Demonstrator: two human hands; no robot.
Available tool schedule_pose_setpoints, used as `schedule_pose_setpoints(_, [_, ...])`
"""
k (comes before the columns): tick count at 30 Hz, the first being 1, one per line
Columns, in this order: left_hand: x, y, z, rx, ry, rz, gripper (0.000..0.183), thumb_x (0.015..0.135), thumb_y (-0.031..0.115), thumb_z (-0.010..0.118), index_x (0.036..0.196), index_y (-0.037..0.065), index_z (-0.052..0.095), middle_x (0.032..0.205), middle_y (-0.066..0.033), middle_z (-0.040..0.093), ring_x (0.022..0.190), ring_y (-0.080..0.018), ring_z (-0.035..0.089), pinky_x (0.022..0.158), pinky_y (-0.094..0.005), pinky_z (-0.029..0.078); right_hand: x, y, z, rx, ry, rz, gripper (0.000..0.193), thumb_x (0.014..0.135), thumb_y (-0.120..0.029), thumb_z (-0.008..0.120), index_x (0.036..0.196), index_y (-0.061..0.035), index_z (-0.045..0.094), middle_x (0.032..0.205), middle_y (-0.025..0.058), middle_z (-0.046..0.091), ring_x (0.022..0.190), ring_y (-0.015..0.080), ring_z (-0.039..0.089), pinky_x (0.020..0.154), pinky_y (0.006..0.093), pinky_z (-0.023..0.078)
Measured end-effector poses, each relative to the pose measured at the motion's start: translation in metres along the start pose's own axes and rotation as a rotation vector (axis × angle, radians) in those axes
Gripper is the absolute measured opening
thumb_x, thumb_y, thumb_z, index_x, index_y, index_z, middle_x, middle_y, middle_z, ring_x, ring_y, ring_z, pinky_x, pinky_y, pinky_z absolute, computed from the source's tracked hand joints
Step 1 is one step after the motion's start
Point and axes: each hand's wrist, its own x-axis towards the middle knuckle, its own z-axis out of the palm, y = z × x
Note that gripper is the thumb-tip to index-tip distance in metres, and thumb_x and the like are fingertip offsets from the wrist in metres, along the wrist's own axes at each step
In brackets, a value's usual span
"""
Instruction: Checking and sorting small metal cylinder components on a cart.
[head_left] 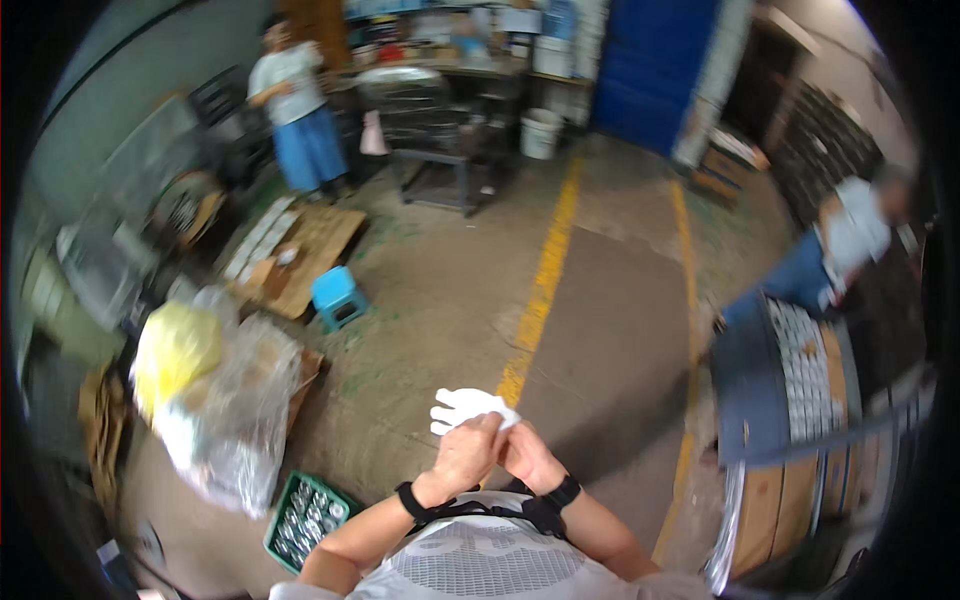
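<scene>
A white glove (466,402) hangs in front of my body, its fingers spread toward the left. My left hand (466,455) is closed on the glove near its cuff, and the fingertips are partly hidden. Beside it, my right hand (530,460) pinches the cuff end, close against the left fingers. Both hands look bare, with a black band on each wrist. Below them to the left stands a green crate (272,545) filled with shiny metal parts.
Plastic-wrapped bags (235,420) lie at left, near a blue stool (339,298) and a wooden pallet (340,235). One person (295,110) stands at the back left; another (855,235) leans by stacked boxes (800,370) at right. Yellow lines (555,255) cross the floor.
</scene>
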Motion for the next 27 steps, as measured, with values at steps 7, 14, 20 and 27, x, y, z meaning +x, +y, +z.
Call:
schedule_pose_setpoints(7, [0.017,0.008,-0.007,-0.037,-0.031,0.394,0.017,0.088,0.012,0.059,0.077,0.002,0.052,0.072,-0.0174,0.055,0.070,-0.0375,0.055,0.062,-0.0466,0.044,0.010,-0.001,0.001,0.102,0.169,-0.458,0.038,0.100,-0.018,0.047,0.135,-0.0029,0.049,0.136,0.0058,0.054,0.121,0.0159,0.052,0.105,0.0319,0.039])
schedule_pose_setpoints(14, [0.024,0.021,0.017,-0.171,-0.250,0.641,0.024,0.090,0.014,0.060,0.073,0.001,0.049,0.070,-0.0165,0.052,0.068,-0.0368,0.053,0.061,-0.0457,0.042,-0.019,0.026,-0.037,0.056,0.422,-0.694,0.043,0.094,-0.021,0.059,0.133,-0.0021,0.052,0.124,0.0042,0.061,0.109,0.0133,0.057,0.094,0.0311,0.047])
schedule_pose_setpoints(20, [0.029,0.028,0.041,-0.248,-0.462,0.674,0.028,0.095,0.019,0.056,0.076,0.000,0.048,0.071,-0.0187,0.049,0.069,-0.0382,0.051,0.061,-0.0451,0.040,-0.052,0.034,-0.043,0.240,0.432,-0.597,0.044,0.098,-0.022,0.051,0.137,-0.0014,0.045,0.135,0.0083,0.054,0.118,0.0176,0.053,0.101,0.0349,0.044])
schedule_pose_setpoints(27, [0.034,0.040,0.080,-0.221,-0.565,0.765,0.025,0.090,0.019,0.061,0.074,0.003,0.052,0.071,-0.0171,0.053,0.071,-0.0362,0.055,0.065,-0.0449,0.044,-0.080,0.021,-0.082,0.384,0.238,-0.511,0.053,0.101,-0.038,0.045,0.139,-0.0009,0.044,0.140,0.0119,0.050,0.126,0.0199,0.049,0.108,0.0368,0.038])
